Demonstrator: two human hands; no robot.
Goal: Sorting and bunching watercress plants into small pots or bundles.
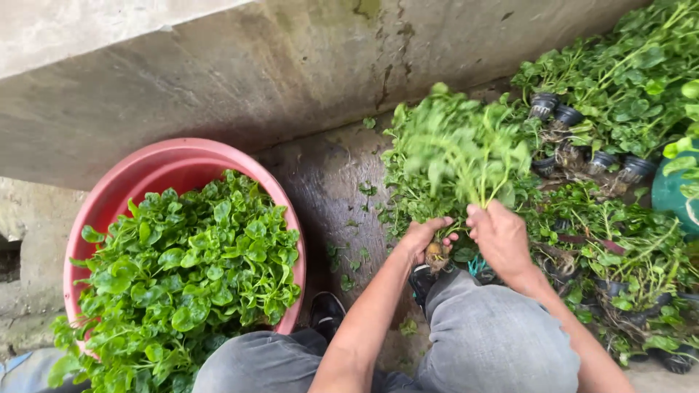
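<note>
1. Both hands are closed on one leafy green plant (pixel 459 145): the right hand (pixel 502 236) has its grip clamped on the stems just under the foliage, and the left hand (pixel 426 240) has its grip wrapped around the root clump (pixel 437 252) at the base.
2. Plant position: held upright above the concrete floor (pixel 335 189), between the person's knees (pixel 495 335) and the heap of potted plants, with the foliage blurred in the head view.
3. Heap of potted plants (pixel 611 240): lies along the right edge of the floor, against the foot of the wall, small black pots (pixel 542 105) showing among tangled stems and roots.
4. Red basin (pixel 116 196): stands at the left edge of the floor, near the wall, filled well above the rim with cut green leaves (pixel 182 269); well apart from the held plant.
5. Concrete wall (pixel 218 73): runs along the far edge of the floor, stained and damp-looking.
6. Loose leaves (pixel 342 258): scattered on the floor between basin and heap.
7. Risk, judged: a pull with the two grips so close together could snap stems unevenly or tear roots and soil into the leaves.
8. Risk, judged: the overfull basin may shed leaves onto the damp, dirty floor.
</note>
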